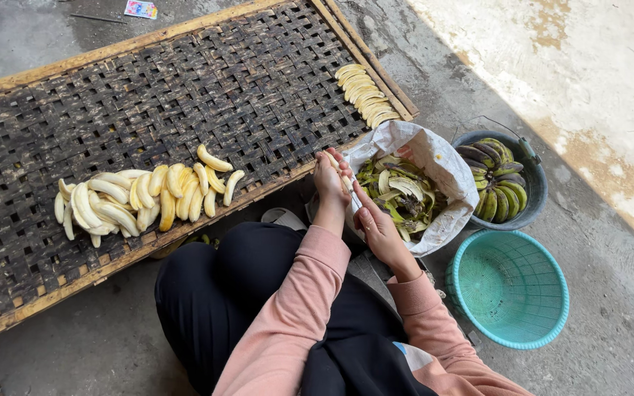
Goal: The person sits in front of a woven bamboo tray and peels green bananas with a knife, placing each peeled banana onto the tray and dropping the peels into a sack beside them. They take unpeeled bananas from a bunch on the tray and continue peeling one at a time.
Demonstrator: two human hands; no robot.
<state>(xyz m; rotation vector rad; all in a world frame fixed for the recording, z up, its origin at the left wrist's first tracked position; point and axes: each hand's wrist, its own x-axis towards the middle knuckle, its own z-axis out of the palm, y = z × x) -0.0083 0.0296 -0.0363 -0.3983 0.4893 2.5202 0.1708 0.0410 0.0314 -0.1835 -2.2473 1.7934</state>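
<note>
My left hand (pixel 329 181) is closed around a peeled pale banana (pixel 331 158), whose tip sticks out above my fingers. My right hand (pixel 376 220) holds a small knife (pixel 353 192) with its blade against that banana. Both hands hover over the edge of a white sack (pixel 442 165) filled with green banana peels (pixel 398 192). A pile of peeled bananas (pixel 137 196) lies on the woven bamboo tray (pixel 185 95) to the left. A second row of peeled bananas (pixel 367 95) sits at the tray's right corner.
A dark bucket (pixel 531 192) of unpeeled green bananas (pixel 497 180) stands right of the sack. An empty teal plastic basket (pixel 509 287) sits below it. My knees in black trousers (pixel 221 286) are on the concrete floor (pixel 588 73).
</note>
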